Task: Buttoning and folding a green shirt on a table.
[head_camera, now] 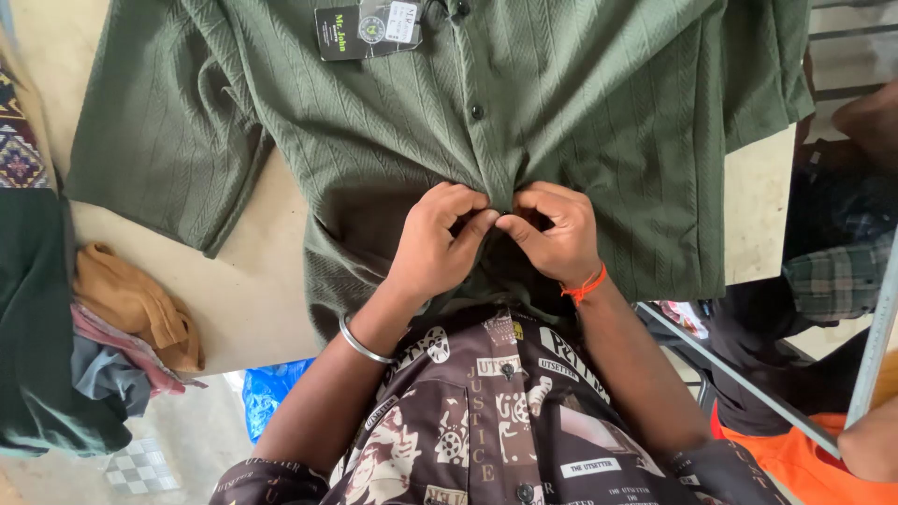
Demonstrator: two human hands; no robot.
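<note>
A green ribbed shirt lies spread face up on a pale table, its button placket running down the middle with dark buttons. A dark hang tag rests near the collar. My left hand, with a metal bangle at the wrist, pinches the placket near the shirt's lower hem. My right hand, with an orange thread at the wrist, pinches the same spot from the other side. The fingertips of both hands meet over the fabric and hide the button there.
Folded clothes in dark green, tan, pink and grey are piled at the table's left edge. A blue bag lies on the floor below. Another person's arm and checked garment sit at the right, beside a metal bar.
</note>
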